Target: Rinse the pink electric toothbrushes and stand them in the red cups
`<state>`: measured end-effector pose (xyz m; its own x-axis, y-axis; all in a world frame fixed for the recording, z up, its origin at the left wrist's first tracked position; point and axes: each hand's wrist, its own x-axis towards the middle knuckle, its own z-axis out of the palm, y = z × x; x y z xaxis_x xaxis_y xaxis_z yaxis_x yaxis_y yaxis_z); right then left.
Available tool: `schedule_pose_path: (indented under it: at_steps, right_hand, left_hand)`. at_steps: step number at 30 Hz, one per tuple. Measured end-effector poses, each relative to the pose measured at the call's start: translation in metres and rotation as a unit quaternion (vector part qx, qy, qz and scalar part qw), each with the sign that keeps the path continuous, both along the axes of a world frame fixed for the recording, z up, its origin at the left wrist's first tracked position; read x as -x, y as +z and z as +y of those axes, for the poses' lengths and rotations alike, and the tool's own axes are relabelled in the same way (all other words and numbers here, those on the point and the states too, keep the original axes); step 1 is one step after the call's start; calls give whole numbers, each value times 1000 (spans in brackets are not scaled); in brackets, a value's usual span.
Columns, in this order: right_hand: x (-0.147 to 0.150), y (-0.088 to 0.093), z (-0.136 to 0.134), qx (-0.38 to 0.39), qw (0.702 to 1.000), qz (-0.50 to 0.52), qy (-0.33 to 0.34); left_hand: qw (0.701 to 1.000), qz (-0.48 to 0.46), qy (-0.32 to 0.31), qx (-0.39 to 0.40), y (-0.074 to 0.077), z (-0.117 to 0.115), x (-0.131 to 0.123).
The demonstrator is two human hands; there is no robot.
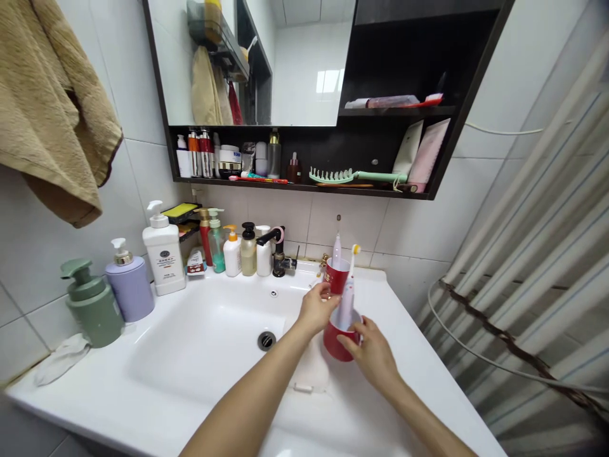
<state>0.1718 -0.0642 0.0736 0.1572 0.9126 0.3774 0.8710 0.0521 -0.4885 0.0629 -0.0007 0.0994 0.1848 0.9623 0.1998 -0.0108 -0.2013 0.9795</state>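
Your right hand (373,352) is pinching the near red cup (335,348) at its right side, thumb over the outer wall and fingers at the rim. That cup is at the right side of the sink (200,336), with a pale electric toothbrush (347,301) standing in it, its head well above the rim. Your left hand (316,311) is half curled, fingertips at the lower part of the far red cup (335,278); you cannot tell from here whether they grip it or only brush against it. A second toothbrush (337,251) stands in that far cup.

Watch the near cup's balance: its tall brush probably makes it top-heavy, so a one-sided pull from your right hand could tilt it left, and the brush might tumble towards the drain (266,341). Your hands are close together too, so a knuckle could knock the near brush or shove the far cup against the small gold ornament (324,261) beside it. If your fingers or the cup are wet, which doesn't show, that pinch could slip.
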Motion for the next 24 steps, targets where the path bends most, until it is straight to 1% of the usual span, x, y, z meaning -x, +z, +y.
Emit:
schedule_pose_path:
  at_steps: [1, 3, 6, 8, 11, 14, 15, 17, 20, 22, 24]
  right_hand:
    - [10, -5, -1, 3, 1000, 4, 13]
    - [26, -12, -1, 9, 999, 13, 38]
    - [43, -18, 0, 16, 997, 26, 71]
    - [49, -21, 1, 22, 996, 32, 83]
    - [53, -25, 5, 31, 995, 39, 85]
    - [53, -29, 8, 39, 995, 46, 79]
    - [52, -30, 8, 42, 995, 48, 78]
    - [50, -30, 8, 49, 994, 50, 79]
    - [46, -23, 7, 38, 994, 75, 74]
    - [44, -15, 5, 15, 989, 123, 83]
    - [43, -6, 2, 9, 975, 188, 118]
  left_hand:
    - [1000, 24, 3, -10, -3, 3, -3]
    - [997, 72, 19, -7, -10, 10, -3]
    - [992, 112, 58, 12, -22, 19, 6]
    - [991, 113, 68, 16, -29, 23, 13]
    - [993, 94, 68, 15, -36, 25, 20]
    - [994, 66, 86, 16, -35, 24, 27]
    - [994, 41, 96, 16, -33, 23, 30]
    - [992, -44, 116, 10, -25, 21, 41]
    - [969, -208, 135, 5, -8, 18, 60]
    - [951, -283, 123, 19, 2, 14, 67]
    - [940, -328, 83, 50, 7, 8, 67]
